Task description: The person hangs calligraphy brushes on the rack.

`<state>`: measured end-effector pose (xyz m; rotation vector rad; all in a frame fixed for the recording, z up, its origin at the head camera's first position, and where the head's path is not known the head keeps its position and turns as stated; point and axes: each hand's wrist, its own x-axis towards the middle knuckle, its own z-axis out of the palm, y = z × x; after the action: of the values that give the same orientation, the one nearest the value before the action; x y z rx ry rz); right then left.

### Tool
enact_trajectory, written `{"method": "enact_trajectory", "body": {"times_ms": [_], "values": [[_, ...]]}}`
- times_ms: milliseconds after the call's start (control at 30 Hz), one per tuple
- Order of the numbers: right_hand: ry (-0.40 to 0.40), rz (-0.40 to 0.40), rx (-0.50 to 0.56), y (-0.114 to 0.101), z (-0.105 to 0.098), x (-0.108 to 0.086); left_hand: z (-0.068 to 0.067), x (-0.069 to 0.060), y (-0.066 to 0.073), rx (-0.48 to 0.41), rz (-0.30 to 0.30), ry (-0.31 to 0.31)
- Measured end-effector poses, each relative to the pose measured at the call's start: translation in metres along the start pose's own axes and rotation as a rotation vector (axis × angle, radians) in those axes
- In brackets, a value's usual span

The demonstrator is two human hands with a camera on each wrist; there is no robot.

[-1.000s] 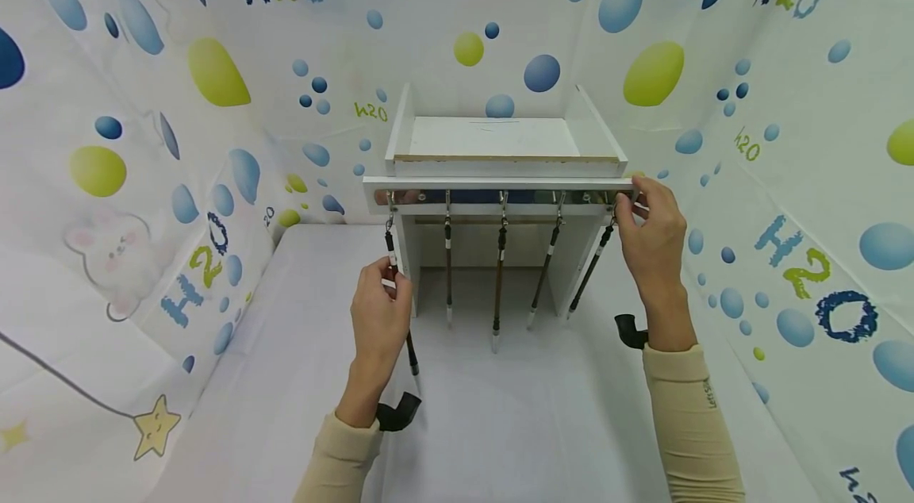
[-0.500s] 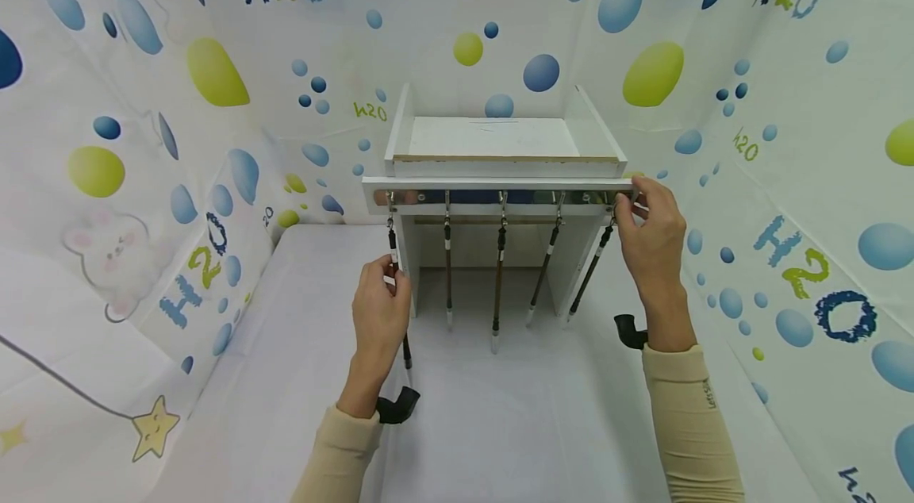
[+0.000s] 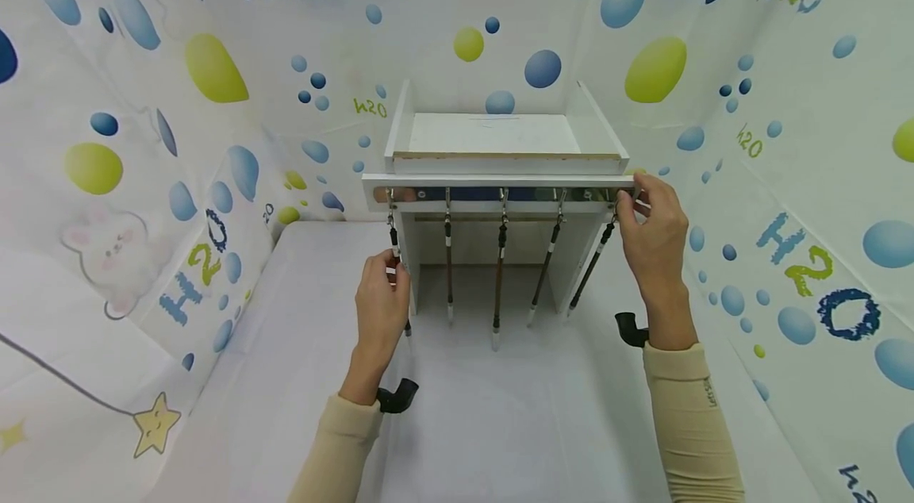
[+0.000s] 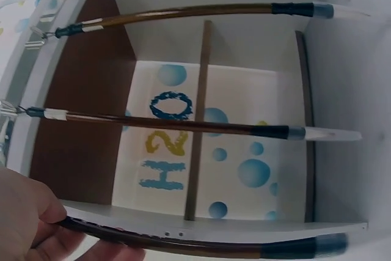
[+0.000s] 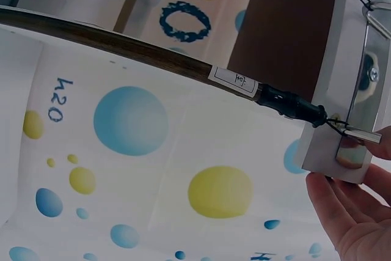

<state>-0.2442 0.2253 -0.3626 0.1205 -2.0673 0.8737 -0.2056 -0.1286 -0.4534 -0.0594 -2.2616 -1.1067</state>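
Several calligraphy brushes hang tips down from hooks on a metal rail (image 3: 471, 194) along the front of a white rack (image 3: 503, 167). My left hand (image 3: 382, 301) pinches the handle of the leftmost brush (image 4: 201, 247), whose loop is up at its hook. Its bristle end points away from that hand in the left wrist view. My right hand (image 3: 651, 233) grips the right end of the rack's front board (image 5: 317, 148), with the thumb beside the end hook (image 5: 363, 134). Close by hangs the rightmost brush (image 5: 153, 53), with a white label on its handle.
The rack's top is a shallow white tray (image 3: 493, 134) with raised sides. Three middle brushes, such as the centre one (image 3: 499, 273), hang in front of the rack's open frame. White cloth (image 3: 493, 424) lies below, and bubble-printed sheets (image 3: 343, 43) surround the space.
My left hand has risen slightly, and the lower end of its brush has swung up and toward the rack. My right hand stays at the board's end.
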Motion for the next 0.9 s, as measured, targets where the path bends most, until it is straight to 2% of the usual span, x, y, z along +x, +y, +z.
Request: {"method": "enact_trajectory", "body": {"times_ms": [533, 900], "values": [[-0.008, 0.009, -0.01, 0.0, 0.0, 0.0, 0.011, 0.012, -0.018, -0.032, 0.065, 0.026], [-0.005, -0.009, -0.002, 0.0, -0.001, 0.001, 0.009, 0.012, -0.019, -0.03, 0.042, 0.016]]}}
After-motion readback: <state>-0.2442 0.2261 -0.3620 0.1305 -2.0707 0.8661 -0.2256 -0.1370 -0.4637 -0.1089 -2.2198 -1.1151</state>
